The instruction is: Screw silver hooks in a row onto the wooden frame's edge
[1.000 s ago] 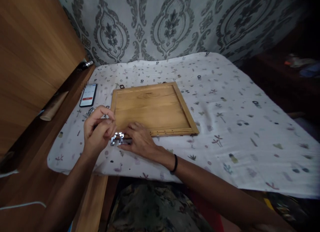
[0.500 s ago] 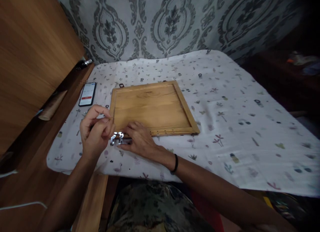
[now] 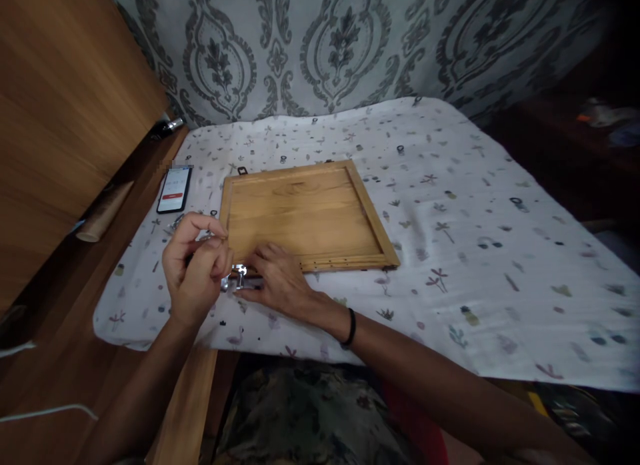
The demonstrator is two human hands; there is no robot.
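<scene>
A framed wooden panel (image 3: 293, 208) lies flat on the patterned cloth, with several small dark holes along its near edge. A shiny metal hinge (image 3: 240, 275) sits at the panel's near left corner. My right hand (image 3: 283, 281) presses from the right, its fingers on the panel's edge and its thumb low beside the hinge, holding it there. Just above the hinge, my left hand (image 3: 197, 268) is closed in a pinch near the panel's left side. Whatever lies between its fingertips is too small to make out.
A phone (image 3: 174, 189) with a lit screen lies left of the panel. Small shiny pieces (image 3: 176, 221) show behind my left hand. A wooden cabinet side (image 3: 65, 118) rises at the left, and a patterned curtain (image 3: 345, 51) hangs behind the cloth (image 3: 450, 305).
My left hand has shifted slightly right and down, covering more of the hinge. My right hand stays in place on the hinge and panel.
</scene>
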